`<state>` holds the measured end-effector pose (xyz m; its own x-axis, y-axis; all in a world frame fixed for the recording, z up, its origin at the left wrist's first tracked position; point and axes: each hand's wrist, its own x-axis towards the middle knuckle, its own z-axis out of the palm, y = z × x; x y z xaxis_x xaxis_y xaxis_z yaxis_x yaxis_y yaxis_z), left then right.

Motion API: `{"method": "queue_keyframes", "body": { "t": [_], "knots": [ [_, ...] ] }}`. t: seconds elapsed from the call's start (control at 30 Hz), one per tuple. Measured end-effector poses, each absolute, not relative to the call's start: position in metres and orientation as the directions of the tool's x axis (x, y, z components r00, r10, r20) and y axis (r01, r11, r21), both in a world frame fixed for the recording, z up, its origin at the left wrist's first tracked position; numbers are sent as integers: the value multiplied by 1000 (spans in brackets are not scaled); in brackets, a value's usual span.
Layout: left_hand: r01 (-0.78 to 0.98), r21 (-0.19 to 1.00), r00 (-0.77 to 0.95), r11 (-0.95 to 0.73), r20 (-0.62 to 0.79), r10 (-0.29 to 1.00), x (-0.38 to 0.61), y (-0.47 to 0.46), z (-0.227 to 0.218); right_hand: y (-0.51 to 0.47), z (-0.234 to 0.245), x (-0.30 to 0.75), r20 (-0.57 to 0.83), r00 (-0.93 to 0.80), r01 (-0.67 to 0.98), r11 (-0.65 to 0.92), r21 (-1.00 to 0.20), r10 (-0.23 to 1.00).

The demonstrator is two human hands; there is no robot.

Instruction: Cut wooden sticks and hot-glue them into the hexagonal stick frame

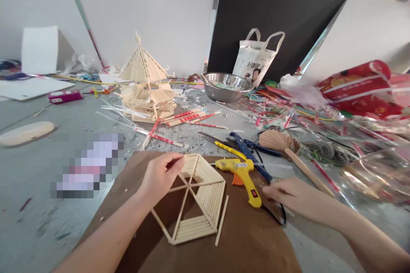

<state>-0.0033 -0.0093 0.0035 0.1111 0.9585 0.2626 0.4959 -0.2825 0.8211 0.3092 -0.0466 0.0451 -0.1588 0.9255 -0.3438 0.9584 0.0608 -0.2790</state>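
A six-sided frame of pale wooden sticks rests on a brown sheet, some of its sections filled with rows of sticks. At its upper left edge, my left hand pinches the frame between thumb and fingers. My right hand, slightly blurred, hovers just right of a yellow glue gun, apart from its handle. The fingers of that hand reach loosely to the left with nothing visible in them. One loose stick lies along the frame's right side.
Behind stands a stick-built pavilion, with red-wrapped stick bundles before it. A steel bowl and white bag stand farther back. Blue-handled pliers, a wooden-handled fan-shaped piece and plastic scraps crowd the right.
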Motion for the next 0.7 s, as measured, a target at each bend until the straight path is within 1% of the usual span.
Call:
{"method": "queue_keyframes", "body": {
  "t": [0.03, 0.07, 0.13, 0.2, 0.27, 0.33, 0.37, 0.43, 0.5, 0.57, 0.63, 0.7],
  "knots": [
    [471, 843, 109, -260, 236, 965, -3, -9, 6, -46, 42, 301, -351, -146, 966, 58, -250, 925],
    [459, 857, 120, -234, 201, 972, -3, -9, 9, -45, 40, 294, -328, -106, 978, 39, -206, 939],
    [417, 901, 158, -120, 58, 986, -2, -9, 14, -44, 36, 280, -266, -29, 993, -2, -118, 964],
    [343, 940, 227, 4, -87, 970, -2, -10, 19, -43, 32, 270, -211, 16, 997, -33, -77, 977],
    [310, 947, 278, 88, -179, 944, -2, -11, 22, -43, 28, 264, -183, 37, 996, -51, -73, 982],
    [347, 929, 302, 126, -238, 923, -2, -13, 25, -43, 23, 260, -162, 47, 995, -61, -78, 986],
    [382, 915, 315, 130, -261, 912, -2, -14, 26, -42, 20, 260, -150, 48, 995, -61, -85, 988],
    [443, 892, 350, 91, -265, 898, -2, -16, 28, -41, 14, 260, -112, 56, 992, -68, -106, 992],
    [483, 876, 415, 15, -243, 877, -3, -18, 30, -39, 10, 262, -42, 77, 986, -82, -147, 996],
    [504, 863, 490, -45, -242, 837, -3, -21, 32, -37, 9, 264, 55, 119, 968, -103, -230, 991],
    [509, 857, 561, -80, -259, 786, -2, -22, 33, -34, 13, 264, 141, 172, 917, -106, -384, 975],
    [503, 858, 624, -109, -273, 732, 0, -24, 32, -31, 21, 260, 163, 209, 800, -72, -596, 964]
  ]
}}
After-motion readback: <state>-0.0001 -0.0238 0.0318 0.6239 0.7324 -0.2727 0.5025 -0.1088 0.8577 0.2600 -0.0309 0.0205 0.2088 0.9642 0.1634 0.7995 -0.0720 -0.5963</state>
